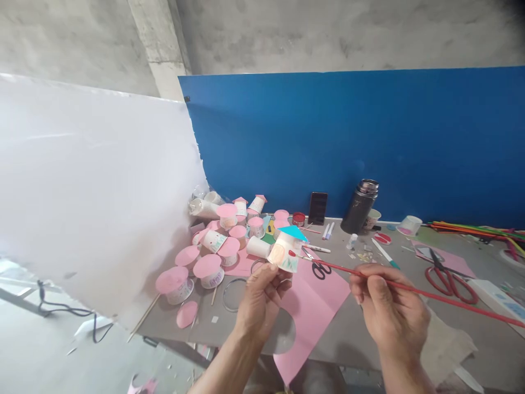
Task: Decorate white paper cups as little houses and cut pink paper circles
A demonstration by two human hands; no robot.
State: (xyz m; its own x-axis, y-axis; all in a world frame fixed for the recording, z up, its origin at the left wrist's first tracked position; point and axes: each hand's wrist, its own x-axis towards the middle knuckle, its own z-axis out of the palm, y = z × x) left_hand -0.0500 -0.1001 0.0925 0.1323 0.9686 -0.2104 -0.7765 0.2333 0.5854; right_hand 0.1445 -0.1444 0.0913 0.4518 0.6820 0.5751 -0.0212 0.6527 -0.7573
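Note:
My left hand (266, 290) grips a white paper cup (283, 254) at its lower edge, tilted above the table. The cup carries drawn orange and green patches, a red spot and a blue cone-shaped paper top (293, 233). Between the thumb and fingers of my right hand (391, 306) is a long red pipe cleaner (447, 302). Its thin pale end reaches the cup's side near the red spot; whether they touch I cannot tell. Below the cup lies a cut pink paper sheet (315, 306), with black-handled scissors (321, 270) on it.
Pink-topped paper cups (209, 268) crowd the table's left side. At the back stand a phone (318, 208) and a dark flask (361, 208). Toward the right are red-handled scissors (451, 284), a power strip (498, 298) and coloured pipe cleaners (471, 230). A tape ring (234, 295) lies left of my left hand.

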